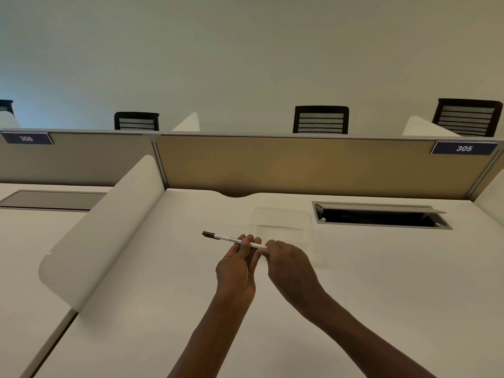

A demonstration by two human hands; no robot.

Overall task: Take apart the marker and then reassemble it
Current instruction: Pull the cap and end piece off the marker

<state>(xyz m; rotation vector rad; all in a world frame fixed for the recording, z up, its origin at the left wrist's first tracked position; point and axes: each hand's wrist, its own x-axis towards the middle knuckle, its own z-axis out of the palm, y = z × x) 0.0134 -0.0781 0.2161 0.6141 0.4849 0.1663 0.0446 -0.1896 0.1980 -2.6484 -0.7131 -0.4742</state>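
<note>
A thin white marker [226, 237] with a dark brown end pointing left is held level above the white desk [381, 282]. My left hand [236, 266] wraps its fingers around the middle of the barrel. My right hand [289, 264] pinches the marker's right end, which is hidden under its fingertips. Whether a cap sits on that end cannot be told.
A clear plastic tray [282, 214] lies on the desk just beyond my hands. An open cable hatch [381, 215] is set into the desk at the back right. A white curved divider [103, 230] stands on the left, a tan partition [300, 165] at the back.
</note>
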